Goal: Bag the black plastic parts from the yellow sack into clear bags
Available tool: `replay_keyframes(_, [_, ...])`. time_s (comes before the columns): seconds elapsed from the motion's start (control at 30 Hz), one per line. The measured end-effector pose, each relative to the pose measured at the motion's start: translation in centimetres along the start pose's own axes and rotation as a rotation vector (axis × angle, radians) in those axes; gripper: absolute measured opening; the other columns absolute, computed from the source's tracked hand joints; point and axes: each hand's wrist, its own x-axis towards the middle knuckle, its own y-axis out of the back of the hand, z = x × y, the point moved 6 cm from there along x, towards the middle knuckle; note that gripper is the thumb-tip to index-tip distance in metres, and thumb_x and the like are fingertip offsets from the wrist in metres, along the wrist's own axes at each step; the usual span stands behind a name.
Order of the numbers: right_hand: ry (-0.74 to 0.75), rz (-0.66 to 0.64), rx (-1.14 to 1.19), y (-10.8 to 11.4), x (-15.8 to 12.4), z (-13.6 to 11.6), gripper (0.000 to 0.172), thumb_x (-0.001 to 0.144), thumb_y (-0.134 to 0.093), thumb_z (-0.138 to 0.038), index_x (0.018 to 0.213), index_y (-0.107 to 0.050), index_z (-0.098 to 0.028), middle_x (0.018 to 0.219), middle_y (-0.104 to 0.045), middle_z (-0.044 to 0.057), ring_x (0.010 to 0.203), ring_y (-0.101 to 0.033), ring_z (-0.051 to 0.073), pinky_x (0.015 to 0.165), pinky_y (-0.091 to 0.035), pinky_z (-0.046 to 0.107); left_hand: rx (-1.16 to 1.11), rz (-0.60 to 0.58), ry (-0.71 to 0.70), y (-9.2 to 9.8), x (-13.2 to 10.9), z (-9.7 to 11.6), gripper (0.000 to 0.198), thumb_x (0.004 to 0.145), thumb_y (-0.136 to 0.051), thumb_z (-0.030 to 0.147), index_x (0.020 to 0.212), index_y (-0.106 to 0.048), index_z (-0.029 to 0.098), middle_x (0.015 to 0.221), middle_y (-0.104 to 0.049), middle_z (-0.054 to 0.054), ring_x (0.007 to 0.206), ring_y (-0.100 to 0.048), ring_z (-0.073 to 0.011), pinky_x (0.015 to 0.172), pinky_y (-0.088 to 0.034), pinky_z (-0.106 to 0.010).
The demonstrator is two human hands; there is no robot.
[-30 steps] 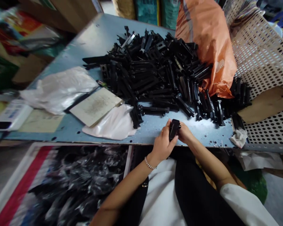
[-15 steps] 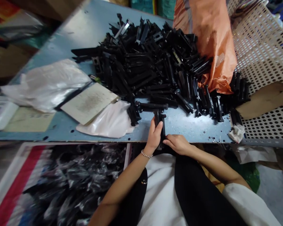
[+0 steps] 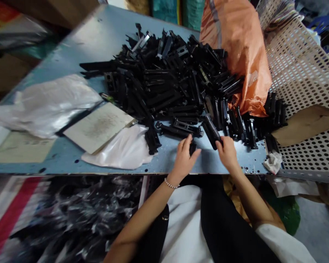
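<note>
My left hand [image 3: 184,159], with a beaded bracelet at the wrist, is curled around a short visible end of a black part [image 3: 192,148] just above the table's front edge. The fingers hide most of that part. To its right, my right hand [image 3: 227,152] grips the near end of a long, narrow black part [image 3: 211,128], which points away toward the pile. Just beyond my left fingers, a slotted black part [image 3: 186,127] lies crosswise. Behind both hands spreads a large heap of similar black parts [image 3: 161,80].
An orange sack [image 3: 241,47] slumps on the right of the blue table [image 3: 90,33], beside a perforated cream panel [image 3: 309,73]. On the left lie a cardboard sheet [image 3: 98,128] and white plastic bags [image 3: 55,102]. Below the edge are black items in clear wrap [image 3: 84,215].
My right hand has left the part held by my left and moved right and forward onto another black part. The left hand's part has tilted down from upright view. The view has shifted slightly.
</note>
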Motion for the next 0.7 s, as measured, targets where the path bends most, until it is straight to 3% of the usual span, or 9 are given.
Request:
replay_keyframes(0.1, [0.253, -0.094, 0.194, 0.8, -3.1, -4.9, 0.032, 0.102, -0.038, -0.038, 0.117, -0.058, -0.018, 0.100, -0.063, 0.012, 0.092, -0.055, 0.026, 0.080, -0.048, 0.039, -0.486, -0.035, 0.149, -1.2, 0.3, 1.3, 0.085, 0.092, -0.058, 0.048, 0.157, -0.006, 0.031, 0.136, -0.052, -0.011, 0.105, -0.063, -0.0210, 0.095, -0.053, -0.041])
replay_keyframes(0.2, [0.355, -0.104, 0.302, 2.1, -2.8, -6.6, 0.034, 0.104, -0.033, -0.040, 0.114, -0.058, -0.019, 0.097, -0.063, 0.009, 0.089, -0.056, 0.023, 0.080, -0.048, 0.036, -0.669, -0.130, 0.333, -1.4, -0.2, 2.3, 0.078, 0.092, -0.059, 0.045, 0.156, -0.017, 0.032, 0.114, -0.063, -0.006, 0.080, -0.064, -0.0164, 0.079, -0.057, -0.036])
replay_keyframes(0.27, [0.332, -0.005, 0.204, 2.8, -1.1, -5.8, 0.036, 0.104, -0.034, -0.044, 0.109, -0.060, -0.018, 0.094, -0.062, 0.011, 0.088, -0.054, 0.024, 0.079, -0.047, 0.038, -0.694, -0.233, 0.389, -1.1, -1.1, 2.9, 0.079, 0.089, -0.061, 0.045, 0.156, -0.022, 0.029, 0.098, -0.066, -0.004, 0.072, -0.063, -0.0172, 0.071, -0.058, -0.035])
replay_keyframes(0.33, [0.349, -0.005, 0.119, 2.6, 0.4, -5.1, 0.039, 0.102, -0.036, -0.048, 0.102, -0.061, -0.018, 0.092, -0.061, 0.012, 0.086, -0.052, 0.025, 0.077, -0.045, 0.039, -0.681, -0.314, 0.406, -0.8, -1.9, 3.3, 0.080, 0.090, -0.059, 0.046, 0.157, -0.019, 0.026, 0.086, -0.065, -0.002, 0.068, -0.063, -0.0183, 0.068, -0.058, -0.036])
replay_keyframes(0.43, [0.342, -0.128, 0.265, 0.7, 1.4, -4.9, 0.044, 0.101, -0.035, -0.053, 0.087, -0.059, -0.020, 0.081, -0.058, 0.008, 0.079, -0.052, 0.023, 0.073, -0.044, 0.036, -0.529, -0.326, 0.308, -0.1, -2.6, 3.5, 0.080, 0.093, -0.054, 0.047, 0.159, -0.015, 0.024, 0.099, -0.068, -0.007, 0.081, -0.068, -0.0226, 0.080, -0.059, -0.041])
replay_keyframes(0.5, [0.186, -0.219, 0.538, -0.9, 1.4, -4.8, 0.049, 0.101, -0.031, -0.059, 0.079, -0.054, -0.021, 0.072, -0.053, 0.004, 0.068, -0.050, 0.018, 0.065, -0.043, 0.032, -0.352, -0.263, 0.164, 0.7, -2.5, 3.7, 0.080, 0.092, -0.056, 0.045, 0.158, -0.017, 0.024, 0.130, -0.061, -0.013, 0.114, -0.063, -0.0287, 0.101, -0.051, -0.048])
replay_keyframes(0.57, [-0.029, -0.324, 0.817, -2.5, 1.0, -4.8, 0.053, 0.099, -0.028, -0.065, 0.077, -0.049, -0.022, 0.065, -0.047, -0.001, 0.056, -0.044, 0.014, 0.054, -0.038, 0.028, -0.223, -0.203, 0.062, 1.5, -2.3, 3.7, 0.080, 0.090, -0.060, 0.043, 0.158, -0.021, 0.024, 0.150, -0.046, -0.014, 0.137, -0.046, -0.0315, 0.116, -0.037, -0.050])
replay_keyframes(0.63, [-0.118, -0.424, 0.939, -3.2, 0.3, -5.4, 0.056, 0.097, -0.027, -0.069, 0.078, -0.048, -0.022, 0.062, -0.045, -0.003, 0.053, -0.042, 0.012, 0.051, -0.036, 0.026, -0.238, -0.178, 0.096, 2.1, -2.1, 3.2, 0.079, 0.090, -0.060, 0.042, 0.157, -0.022, 0.025, 0.150, -0.046, -0.013, 0.135, -0.049, -0.0313, 0.113, -0.040, -0.049])
replay_keyframes(0.7, [0.019, -0.485, 0.817, -2.8, -0.6, -6.7, 0.056, 0.098, -0.029, -0.069, 0.081, -0.052, -0.021, 0.068, -0.052, 0.000, 0.060, -0.048, 0.014, 0.058, -0.041, 0.028, -0.357, -0.149, 0.219, 2.7, -1.9, 2.4, 0.075, 0.091, -0.057, 0.042, 0.156, -0.023, 0.025, 0.137, -0.058, -0.012, 0.113, -0.063, -0.0282, 0.099, -0.052, -0.045])
